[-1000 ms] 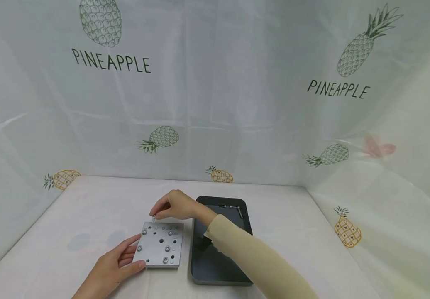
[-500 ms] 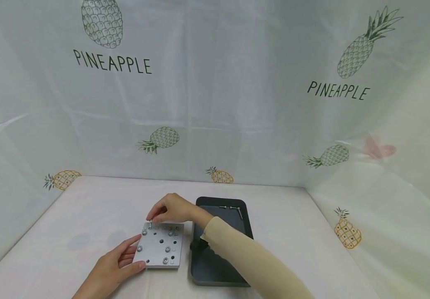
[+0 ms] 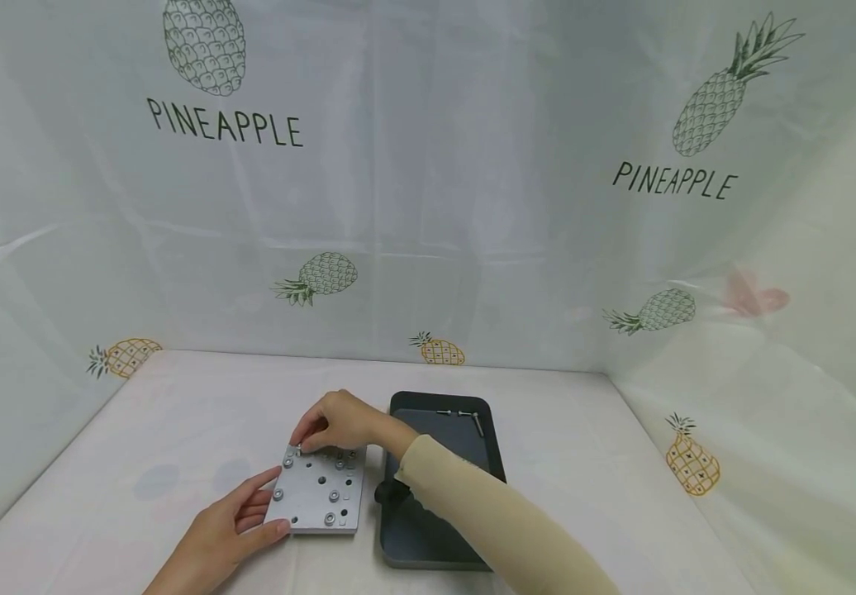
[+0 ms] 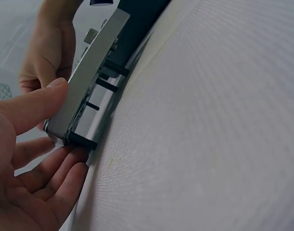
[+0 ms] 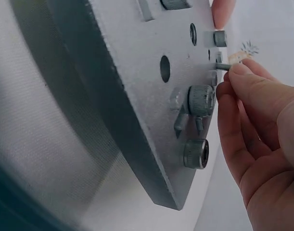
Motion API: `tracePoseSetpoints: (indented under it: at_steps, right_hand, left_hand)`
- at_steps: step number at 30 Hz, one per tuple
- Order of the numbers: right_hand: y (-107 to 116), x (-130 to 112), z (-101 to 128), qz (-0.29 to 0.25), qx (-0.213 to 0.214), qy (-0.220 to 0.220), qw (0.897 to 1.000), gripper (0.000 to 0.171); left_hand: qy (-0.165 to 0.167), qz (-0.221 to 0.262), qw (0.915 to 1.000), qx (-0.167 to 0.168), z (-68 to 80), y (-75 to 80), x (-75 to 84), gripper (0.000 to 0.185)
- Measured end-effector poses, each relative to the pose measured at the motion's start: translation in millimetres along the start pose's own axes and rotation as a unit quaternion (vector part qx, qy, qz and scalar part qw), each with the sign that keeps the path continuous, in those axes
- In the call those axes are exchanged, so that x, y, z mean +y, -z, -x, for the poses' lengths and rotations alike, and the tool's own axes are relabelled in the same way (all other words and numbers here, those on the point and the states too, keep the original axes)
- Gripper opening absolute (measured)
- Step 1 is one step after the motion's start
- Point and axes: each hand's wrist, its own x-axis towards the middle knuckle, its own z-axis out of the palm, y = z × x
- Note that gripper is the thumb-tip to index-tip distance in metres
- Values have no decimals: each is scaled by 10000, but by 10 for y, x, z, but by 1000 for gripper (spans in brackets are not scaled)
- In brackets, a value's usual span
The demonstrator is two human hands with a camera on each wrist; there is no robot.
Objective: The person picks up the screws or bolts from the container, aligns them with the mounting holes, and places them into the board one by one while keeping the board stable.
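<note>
- At the far-left corner of the drilled metal plate (image 3: 312,496), the right hand (image 3: 339,417) pinches a slim threaded screw (image 5: 223,66), shank pointing at the plate; whether its tip sits in a hole I cannot tell.
- Along the plate's left edge, the left hand (image 3: 230,525) holds on, thumb at the near-left corner; the hands are apart from each other.
- Should the screw lean as it goes in, its thread would probably bind or cross, because the fingers hide most of its angle.
- With so small a grip, it could also slip loose and roll past the plate's far edge onto the tabletop (image 3: 569,446).
- Beneath the plate, dark shanks (image 4: 107,85) stick out, so downward pressure at one corner may rock it if the left hand eases off.
- On the plate's upper face, raised socket-head cap screws (image 5: 201,101) could knock the knuckles and jolt the aim.
- Right of the plate, the beige sleeve (image 3: 502,512) crosses the dark tray (image 3: 416,541); a careless sweep might scatter the loose screws (image 3: 478,423) in it.
</note>
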Motion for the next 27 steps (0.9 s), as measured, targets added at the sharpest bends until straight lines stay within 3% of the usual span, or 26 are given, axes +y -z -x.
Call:
tracePoseSetpoints:
  at_steps: [16, 22, 27]
  right_hand:
    - [54, -6, 76, 59, -44, -52, 10000, 13]
    - [346, 58, 254, 193, 117, 58, 9997, 16]
    - [695, 209, 551, 274, 366, -145, 9988, 13]
  left_hand:
    - [-102, -142, 9998, -18, 7, -11, 16, 91]
    - [-62, -156, 9998, 57, 18, -25, 37, 92]
    - [-108, -230, 9996, 96, 35, -15, 46, 91]
